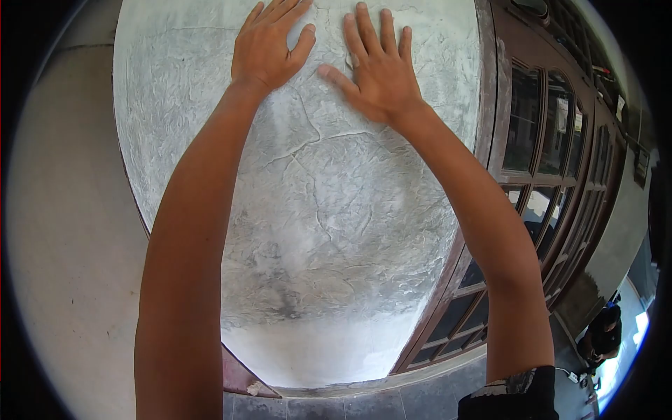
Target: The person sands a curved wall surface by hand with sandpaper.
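While the bare left hand and bare right hand spread wide at the rough grey-white plastered wall, left of the brown-framed glass panes, neither grip visibly holding anything, flat palms and even pressure should suit its crack-like creases.

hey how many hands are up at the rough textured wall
2: the left hand, some fingertips near or past the top edge, and the right hand, apart to its right. None seems hidden there.

Wall ahead, panes right, floor below
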Available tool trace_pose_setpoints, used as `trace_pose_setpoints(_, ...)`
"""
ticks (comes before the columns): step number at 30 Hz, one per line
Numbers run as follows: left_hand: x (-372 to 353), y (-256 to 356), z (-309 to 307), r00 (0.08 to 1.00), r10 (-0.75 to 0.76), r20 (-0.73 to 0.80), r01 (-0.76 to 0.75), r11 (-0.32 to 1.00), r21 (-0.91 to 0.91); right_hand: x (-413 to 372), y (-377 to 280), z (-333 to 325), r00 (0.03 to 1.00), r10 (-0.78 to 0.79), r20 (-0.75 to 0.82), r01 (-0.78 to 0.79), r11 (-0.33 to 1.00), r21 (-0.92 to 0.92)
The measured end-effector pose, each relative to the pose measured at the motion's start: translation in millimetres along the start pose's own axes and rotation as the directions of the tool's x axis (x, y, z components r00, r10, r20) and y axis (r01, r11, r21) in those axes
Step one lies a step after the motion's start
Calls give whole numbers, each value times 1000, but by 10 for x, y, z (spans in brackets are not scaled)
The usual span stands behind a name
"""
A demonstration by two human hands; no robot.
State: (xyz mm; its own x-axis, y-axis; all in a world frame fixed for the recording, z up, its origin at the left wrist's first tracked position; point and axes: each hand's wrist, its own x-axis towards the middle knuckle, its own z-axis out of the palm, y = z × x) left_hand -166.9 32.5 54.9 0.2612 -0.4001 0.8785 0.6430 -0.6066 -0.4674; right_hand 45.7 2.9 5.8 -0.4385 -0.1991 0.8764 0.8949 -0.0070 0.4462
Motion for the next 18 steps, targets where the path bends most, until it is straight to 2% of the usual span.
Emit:
trace_pose_setpoints(1,11,-3,2,1000,-1,1,1,1000,5,-171,-102,-99,998,2,62,-8,996,92)
trace_pose_setpoints(3,11,0,12,1000,-12,2,12,999,38,-162,-50,-109,997,-29,74,23,997,77)
trace_pose_setpoints(6,10,-3,7,1000,-9,18,8,999,39,433,350,108,1000,-4,31,9,986,-167)
trace_pose_setpoints(7,1,-2,4,1000,-10,25,9,999,44,672,238,-89,959,163,230,-145,985,-90)
trace_pose_setpoints(10,-5,1,6,999,1,38,-3,999,50,459,187,-13,970,159,181,-139,983,-120)
trace_pose_setpoints(12,-9,1,5,998,26,62,-32,994,100,-27,76,-18,1000,21,15,-22,999,50)
trace_pose_setpoints(15,10,29,-7,992,78,101,-88,992,94,-115,67,-70,996,-23,88,26,999,-29)
trace_pose_setpoints(16,19,40,-16,992,76,98,-86,992,95,95,165,-28,997,-24,67,30,996,-87)
trace_pose_setpoints(17,17,51,-37,987,96,126,-108,989,97,436,184,-94,975,87,203,-72,994,-83)
trace_pose_setpoints(18,17,54,-48,981,117,157,-133,986,100,655,250,-37,972,119,204,-102,991,-90)
